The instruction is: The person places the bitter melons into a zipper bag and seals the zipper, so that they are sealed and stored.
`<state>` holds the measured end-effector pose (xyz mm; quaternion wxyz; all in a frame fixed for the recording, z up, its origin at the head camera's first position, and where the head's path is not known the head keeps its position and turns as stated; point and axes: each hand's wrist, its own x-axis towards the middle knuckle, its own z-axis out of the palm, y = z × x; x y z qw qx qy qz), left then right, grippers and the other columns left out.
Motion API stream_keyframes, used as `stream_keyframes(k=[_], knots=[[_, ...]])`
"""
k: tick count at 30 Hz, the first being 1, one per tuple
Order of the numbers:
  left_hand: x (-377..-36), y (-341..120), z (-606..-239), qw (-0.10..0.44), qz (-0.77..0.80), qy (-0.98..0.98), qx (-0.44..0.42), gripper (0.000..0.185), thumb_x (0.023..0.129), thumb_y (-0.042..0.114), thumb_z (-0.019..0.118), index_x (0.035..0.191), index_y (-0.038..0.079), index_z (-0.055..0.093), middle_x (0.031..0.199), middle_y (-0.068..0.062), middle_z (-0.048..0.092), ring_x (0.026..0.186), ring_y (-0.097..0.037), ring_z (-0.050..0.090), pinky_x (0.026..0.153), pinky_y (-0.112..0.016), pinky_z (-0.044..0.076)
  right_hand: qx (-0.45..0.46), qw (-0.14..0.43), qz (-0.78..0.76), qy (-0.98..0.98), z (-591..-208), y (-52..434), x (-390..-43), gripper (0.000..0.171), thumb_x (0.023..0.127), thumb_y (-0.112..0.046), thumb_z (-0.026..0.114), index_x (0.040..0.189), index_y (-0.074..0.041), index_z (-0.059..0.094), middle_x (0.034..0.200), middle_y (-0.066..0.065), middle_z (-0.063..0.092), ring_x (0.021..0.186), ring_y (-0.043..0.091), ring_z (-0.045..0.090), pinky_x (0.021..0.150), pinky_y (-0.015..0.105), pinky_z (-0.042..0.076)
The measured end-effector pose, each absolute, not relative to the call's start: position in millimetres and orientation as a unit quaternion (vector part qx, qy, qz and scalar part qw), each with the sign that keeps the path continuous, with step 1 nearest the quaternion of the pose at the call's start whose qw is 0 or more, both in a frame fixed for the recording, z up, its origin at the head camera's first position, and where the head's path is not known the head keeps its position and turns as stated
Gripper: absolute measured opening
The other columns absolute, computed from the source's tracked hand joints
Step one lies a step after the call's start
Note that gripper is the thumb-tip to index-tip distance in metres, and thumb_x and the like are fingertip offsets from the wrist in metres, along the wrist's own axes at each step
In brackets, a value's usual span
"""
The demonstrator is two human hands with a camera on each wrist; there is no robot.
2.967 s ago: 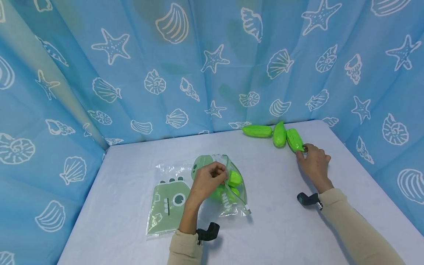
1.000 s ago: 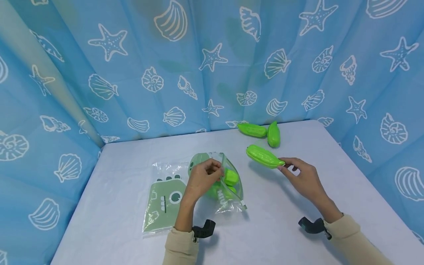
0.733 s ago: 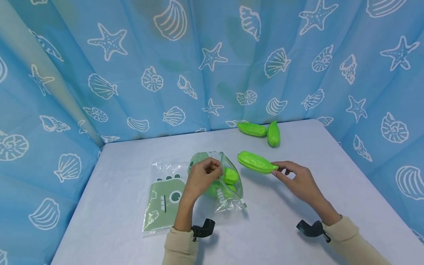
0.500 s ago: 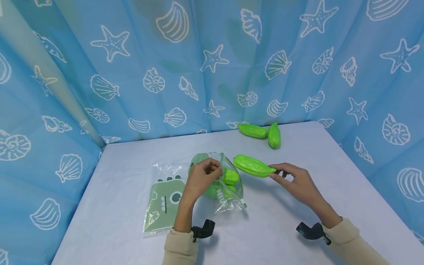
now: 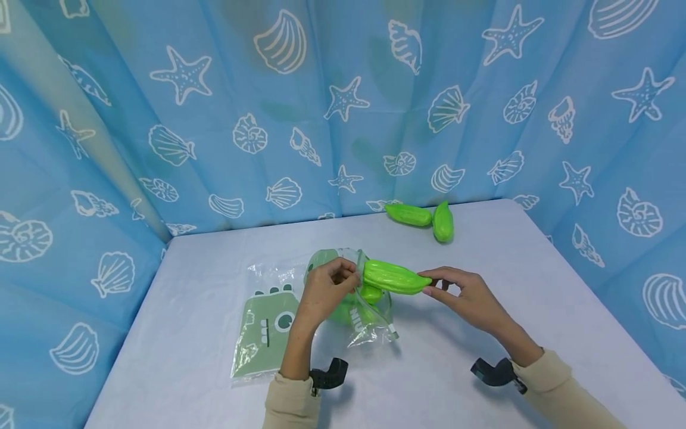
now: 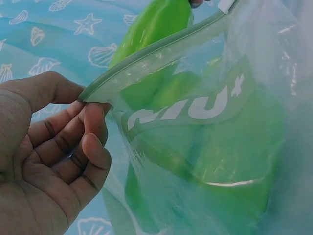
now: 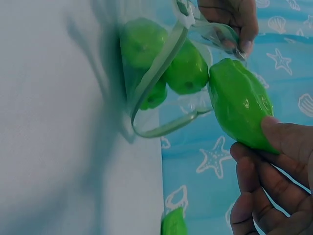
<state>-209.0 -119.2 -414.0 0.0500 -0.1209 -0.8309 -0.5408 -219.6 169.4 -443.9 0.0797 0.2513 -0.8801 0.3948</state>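
My right hand point(image 5: 463, 298) pinches the narrow tip of a bright green ribbed gourd point(image 5: 396, 278) between thumb and fingers. The gourd's blunt end is at the mouth of a clear zip bag point(image 5: 366, 338). With thumb and fingertips, my left hand point(image 5: 328, 289) pinches the bag's rim, also clear in the left wrist view, where the green zip strip point(image 6: 161, 46) runs from the fingers to a white slider point(image 6: 226, 6). Inside the bag, several green gourds point(image 7: 188, 71) show in the right wrist view. How far the held gourd reaches in is hard to tell.
Two more green gourds, one lying sideways point(image 5: 408, 214) and one pointing away point(image 5: 443, 221), lie near the table's back edge. A flat clear bag with a green cartoon face point(image 5: 262, 333) lies left of my left hand. A blue shell-print curtain point(image 5: 343, 143) surrounds the white table point(image 5: 177, 333).
My right hand has picked the gourd up from the back right and carried it left to the bag's mouth. The left hand has kept hold of the bag's rim.
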Motion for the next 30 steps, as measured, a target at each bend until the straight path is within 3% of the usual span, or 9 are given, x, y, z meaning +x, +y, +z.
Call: stream_keyframes(k=[6, 15, 22, 30], knots=[[-210, -123, -412, 0.058, -0.552, -0.822, -0.129, 0.015, 0.087, 0.020, 0.064, 0.098, 0.010, 0.065, 0.082, -0.005, 0.065, 0.067, -0.019, 0.062, 0.058, -0.028, 0.050, 0.277, 0.074, 0.405, -0.868, -441, 153, -235, 0.029, 0.086, -0.035, 0.063, 0.114, -0.031, 0.062, 0.105, -0.016, 0.061, 0.084, 0.005, 0.054, 0.068, 0.023, 0.048], [-206, -121, -415, 0.069, -0.535, -0.832, -0.129, 0.010, 0.088, 0.020, 0.062, 0.095, 0.014, 0.065, 0.077, 0.003, 0.063, 0.064, -0.014, 0.061, 0.057, -0.027, 0.050, 0.252, 0.020, 0.445, -0.859, -444, 142, -248, 0.027, 0.085, -0.038, 0.063, 0.111, -0.033, 0.063, 0.101, -0.016, 0.062, 0.088, 0.008, 0.055, 0.073, 0.029, 0.049], [-202, -125, -403, 0.095, -0.525, -0.833, -0.149, 0.013, 0.089, 0.017, 0.061, 0.096, 0.008, 0.067, 0.076, -0.001, 0.065, 0.064, -0.016, 0.061, 0.057, -0.027, 0.050, 0.262, 0.001, 0.464, -0.846, -440, 122, -257, 0.027, 0.085, -0.039, 0.063, 0.111, -0.031, 0.063, 0.101, -0.016, 0.063, 0.091, 0.007, 0.056, 0.077, 0.036, 0.049], [-208, -124, -412, 0.084, -0.518, -0.839, -0.144, 0.013, 0.088, 0.023, 0.062, 0.096, 0.014, 0.067, 0.077, 0.005, 0.064, 0.063, -0.009, 0.060, 0.057, -0.027, 0.051, 0.271, -0.011, 0.481, -0.834, -442, 107, -265, 0.026, 0.085, -0.040, 0.062, 0.110, -0.032, 0.064, 0.101, -0.015, 0.063, 0.090, 0.007, 0.056, 0.079, 0.037, 0.048]])
